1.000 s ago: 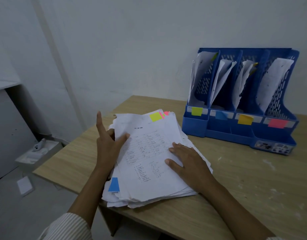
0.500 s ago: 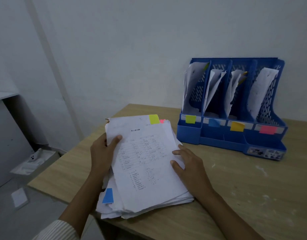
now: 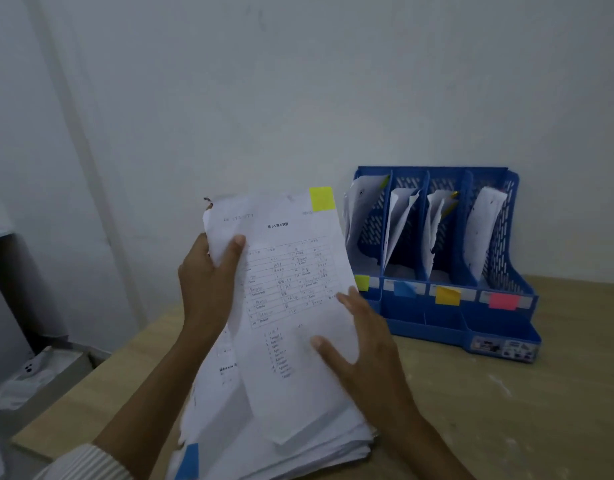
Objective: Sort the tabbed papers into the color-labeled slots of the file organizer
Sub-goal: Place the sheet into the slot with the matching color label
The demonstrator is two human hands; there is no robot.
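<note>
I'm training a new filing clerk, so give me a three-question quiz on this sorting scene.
1. True or false: the left hand grips the top sheet at its upper left edge.
2. Which colour is the tab on that sheet? A pink, B yellow-green, C blue.
3. Fill in: the matching label marks the ____ slot of the file organizer, counting from the left.

Key: 1 true; 2 B; 3 first.

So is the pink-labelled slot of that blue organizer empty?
No. The rightmost slot of the blue plastic file organizer, above the pink label, holds white paper leaning inside.
</note>
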